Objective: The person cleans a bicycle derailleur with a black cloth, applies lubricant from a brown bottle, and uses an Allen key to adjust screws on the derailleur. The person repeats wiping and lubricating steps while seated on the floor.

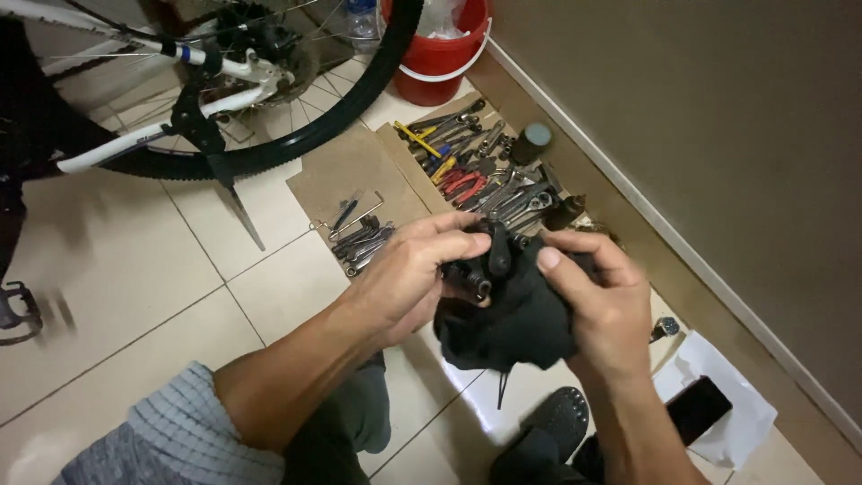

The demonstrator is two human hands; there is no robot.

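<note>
Crouching over the tiled floor (135, 269), a person is gripping a small black bike part (489, 260) in the closed left hand (409, 274) while the right hand (597, 301), clasping a black rag (512, 323), is wiping it, with cleaning seemingly unfinished and the tools (476, 175) lying spread on cardboard (355, 166) near the wall.

Two hands, the left hand (409, 274) and the right hand (606, 301), are showing at centre. One black part (489, 260) and one black cloth (516, 328) are sitting between them. One red bucket (440, 58) is standing at twelve o'clock, one bicycle wheel (296, 135) at eleven. One dark phone (699, 409) is lying at five o'clock. The loose tools (476, 171) are lying too crowded to count.
</note>
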